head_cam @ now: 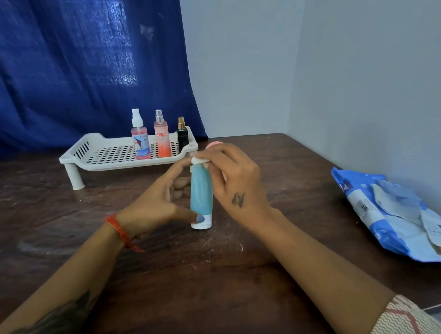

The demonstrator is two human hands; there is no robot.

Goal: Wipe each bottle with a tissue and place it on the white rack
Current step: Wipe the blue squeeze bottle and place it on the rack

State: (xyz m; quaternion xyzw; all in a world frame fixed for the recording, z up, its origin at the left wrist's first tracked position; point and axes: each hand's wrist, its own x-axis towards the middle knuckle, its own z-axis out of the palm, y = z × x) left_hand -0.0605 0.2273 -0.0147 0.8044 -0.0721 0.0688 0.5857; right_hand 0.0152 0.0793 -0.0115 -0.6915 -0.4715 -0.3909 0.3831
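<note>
A teal tube bottle [200,191] stands on its white cap in the middle of the dark wooden table [169,274]. My left hand [159,199] grips it from the left, thumb on the cap. My right hand [235,184] pinches a small white tissue [199,161] against the tube's top end. The white perforated rack [101,155] stands behind on short legs. On its right part stand a pink spray bottle [140,141], an orange spray bottle [162,137] and a small black perfume bottle [182,135].
A blue and white tissue pack [397,217] lies open at the table's right edge by the wall. A pink round object [214,144] peeks out behind my right hand. A blue curtain [76,67] hangs behind the rack.
</note>
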